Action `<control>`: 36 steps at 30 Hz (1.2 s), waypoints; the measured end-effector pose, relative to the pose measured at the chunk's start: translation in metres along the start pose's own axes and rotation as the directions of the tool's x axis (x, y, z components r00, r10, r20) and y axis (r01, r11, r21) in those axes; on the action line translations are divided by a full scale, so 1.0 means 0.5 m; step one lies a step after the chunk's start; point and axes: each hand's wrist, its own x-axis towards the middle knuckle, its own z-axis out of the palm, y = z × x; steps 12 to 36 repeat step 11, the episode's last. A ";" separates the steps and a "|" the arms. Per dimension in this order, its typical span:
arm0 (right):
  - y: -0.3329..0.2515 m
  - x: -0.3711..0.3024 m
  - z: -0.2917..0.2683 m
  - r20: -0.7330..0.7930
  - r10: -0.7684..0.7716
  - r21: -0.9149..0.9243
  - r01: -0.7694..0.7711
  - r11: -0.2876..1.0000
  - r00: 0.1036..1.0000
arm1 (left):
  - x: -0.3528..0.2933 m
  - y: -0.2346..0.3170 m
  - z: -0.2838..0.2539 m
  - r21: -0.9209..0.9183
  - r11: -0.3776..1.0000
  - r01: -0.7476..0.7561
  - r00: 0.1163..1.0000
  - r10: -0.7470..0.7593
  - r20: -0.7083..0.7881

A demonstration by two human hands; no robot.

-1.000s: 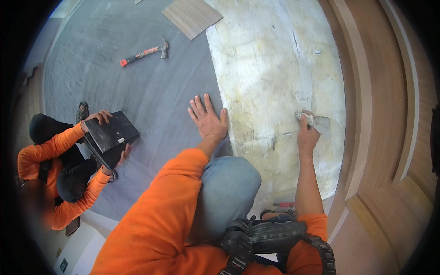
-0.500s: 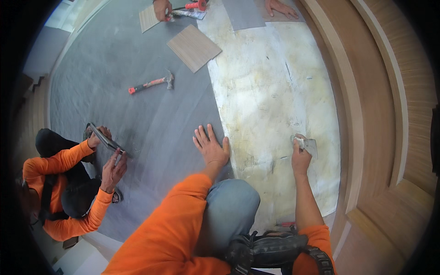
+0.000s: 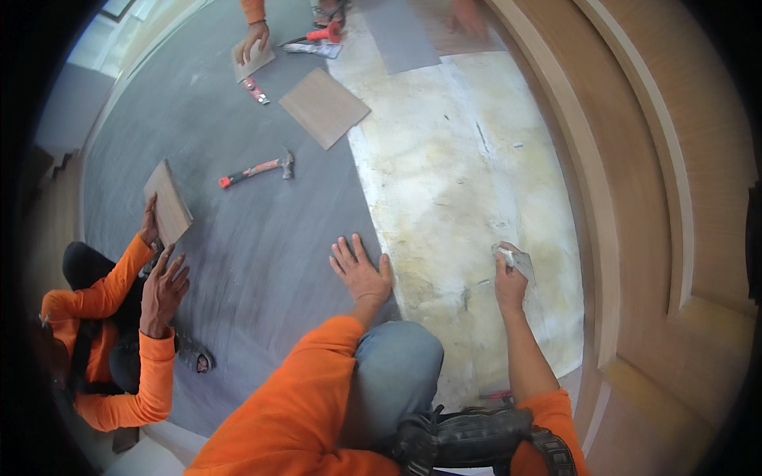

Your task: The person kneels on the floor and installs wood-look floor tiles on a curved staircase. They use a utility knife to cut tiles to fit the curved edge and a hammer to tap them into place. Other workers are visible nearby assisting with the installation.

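Note:
My left hand (image 3: 362,270) lies flat on the dark grey sheet (image 3: 262,262) covering the floor, fingers spread, close to the sheet's edge. That edge runs along a patch of bare, stained, pale floor (image 3: 429,182). Over the pale floor my right hand (image 3: 510,284) is closed around a scraper (image 3: 520,262) with a broad, flat blade. The grip is mostly hidden in my fingers. A claw hammer (image 3: 258,170) with a red and black handle rests on the grey sheet, ahead and left of my left hand.
A co-worker (image 3: 119,349) at the left holds a wood-look plank piece (image 3: 168,205). Another person's hand (image 3: 255,40) is on a smaller piece at the far side. A loose plank piece (image 3: 325,107), a red-handled tool (image 3: 324,33) and wooden panelling (image 3: 635,174) stand around.
The co-worker at left has turned and raised the plank piece, showing its face. The far person's hand shifted left onto the small piece; a small red tool now shows beside it. My hands barely moved.

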 end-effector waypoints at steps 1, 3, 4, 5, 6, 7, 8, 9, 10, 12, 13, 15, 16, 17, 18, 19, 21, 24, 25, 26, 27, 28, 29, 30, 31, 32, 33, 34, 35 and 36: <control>-0.002 -0.005 0.001 0.008 -0.016 -0.026 0.016 1.000 1.000 | -0.002 -0.010 0.000 0.012 1.000 0.000 1.000 0.001 -0.016; -0.024 -0.005 0.006 0.017 -0.040 -0.088 0.041 0.995 0.999 | -0.007 -0.014 0.003 0.026 1.000 -0.007 1.000 0.008 -0.030; -0.024 -0.003 0.008 0.016 -0.036 -0.088 0.038 0.995 0.999 | -0.007 -0.015 0.003 0.034 0.999 -0.007 0.999 0.008 -0.037; -0.018 -0.002 0.009 0.014 -0.030 -0.090 0.031 0.995 0.999 | -0.007 -0.015 0.003 0.041 0.999 -0.009 0.999 0.011 -0.040; -0.011 -0.002 0.010 0.013 -0.024 -0.091 0.025 0.996 1.000 | -0.007 -0.014 0.004 0.044 0.999 -0.010 0.999 0.012 -0.037; -0.007 -0.001 0.012 0.005 -0.022 -0.078 0.023 0.997 1.000 | -0.004 -0.014 0.005 0.046 0.999 -0.011 0.999 0.013 -0.035; -0.003 0.000 0.015 -0.001 -0.021 -0.065 0.021 0.998 1.000 | -0.003 -0.014 0.005 0.049 0.999 -0.011 0.999 0.012 -0.033; 0.001 -0.001 0.017 -0.006 -0.021 -0.051 0.020 0.998 1.000 | -0.005 -0.015 0.006 0.052 0.999 -0.013 0.999 0.015 -0.036; 0.014 -0.001 0.020 -0.008 -0.028 -0.031 0.028 0.999 1.000 | -0.005 -0.013 0.009 0.054 0.998 -0.015 0.999 0.018 -0.042; 0.026 -0.002 0.023 -0.010 -0.036 -0.011 0.036 0.999 0.999 | -0.006 -0.010 0.011 0.055 0.998 -0.017 0.999 0.020 -0.048; 0.026 -0.002 0.023 -0.010 -0.036 -0.011 0.036 0.999 0.999 | -0.006 -0.010 0.011 0.055 0.998 -0.017 0.999 0.020 -0.048; 0.026 -0.002 0.023 -0.010 -0.036 -0.011 0.036 0.999 0.999 | -0.006 -0.010 0.011 0.055 0.998 -0.017 0.999 0.020 -0.048; 0.026 -0.002 0.023 -0.010 -0.036 -0.011 0.036 0.999 0.999 | -0.006 -0.010 0.011 0.055 0.998 -0.017 0.999 0.020 -0.048; 0.026 -0.002 0.023 -0.010 -0.036 -0.011 0.036 0.999 0.999 | -0.006 -0.010 0.011 0.055 0.998 -0.017 0.999 0.020 -0.048; 0.026 -0.002 0.023 -0.010 -0.036 -0.011 0.036 0.999 0.999 | -0.006 -0.010 0.011 0.055 0.998 -0.017 0.999 0.020 -0.048; 0.026 -0.002 0.023 -0.010 -0.036 -0.011 0.036 0.999 0.999 | -0.006 -0.010 0.011 0.055 0.998 -0.017 0.999 0.020 -0.048; 0.026 -0.002 0.023 -0.010 -0.036 -0.011 0.036 0.999 0.999 | -0.006 -0.010 0.011 0.055 0.998 -0.017 0.999 0.020 -0.048; 0.026 -0.002 0.023 -0.010 -0.036 -0.011 0.036 0.999 0.999 | -0.006 -0.010 0.011 0.055 0.998 -0.017 0.999 0.020 -0.048; 0.026 -0.002 0.023 -0.010 -0.036 -0.011 0.036 0.999 0.999 | -0.006 -0.010 0.011 0.055 0.998 -0.017 0.999 0.020 -0.048; 0.026 -0.002 0.023 -0.010 -0.036 -0.011 0.036 0.999 0.999 | -0.006 -0.010 0.011 0.055 0.998 -0.017 0.999 0.020 -0.048; 0.026 -0.002 0.023 -0.010 -0.036 -0.011 0.036 0.999 0.999 | -0.006 -0.010 0.011 0.055 0.998 -0.017 0.999 0.020 -0.048; 0.026 -0.002 0.023 -0.010 -0.036 -0.011 0.036 0.999 0.999 | -0.006 -0.010 0.011 0.055 0.998 -0.017 0.999 0.020 -0.048; 0.026 -0.002 0.023 -0.010 -0.036 -0.011 0.036 0.999 0.999 | -0.006 -0.010 0.011 0.055 0.998 -0.017 0.999 0.020 -0.048; 0.026 -0.002 0.023 -0.010 -0.036 -0.011 0.036 0.999 0.999 | -0.006 -0.010 0.011 0.055 0.998 -0.017 0.999 0.020 -0.048; 0.026 -0.002 0.023 -0.010 -0.036 -0.011 0.036 0.999 0.999 | -0.006 -0.010 0.011 0.055 0.998 -0.017 0.999 0.020 -0.048; 0.026 -0.002 0.023 -0.010 -0.036 -0.011 0.036 0.999 0.999 | -0.006 -0.010 0.011 0.055 0.998 -0.017 0.999 0.020 -0.048; 0.026 -0.002 0.023 -0.010 -0.036 -0.011 0.036 0.999 0.999 | -0.006 -0.010 0.011 0.055 0.998 -0.017 0.999 0.020 -0.048; 0.026 -0.002 0.023 -0.010 -0.036 -0.011 0.036 0.999 0.999 | -0.006 -0.010 0.011 0.055 0.998 -0.017 0.999 0.020 -0.048; 0.026 -0.002 0.023 -0.010 -0.036 -0.011 0.036 0.999 0.999 | -0.006 -0.010 0.011 0.055 0.998 -0.017 0.999 0.020 -0.048; 0.026 -0.002 0.023 -0.010 -0.036 -0.011 0.036 0.999 0.999 | -0.006 -0.010 0.011 0.055 0.998 -0.017 0.999 0.020 -0.048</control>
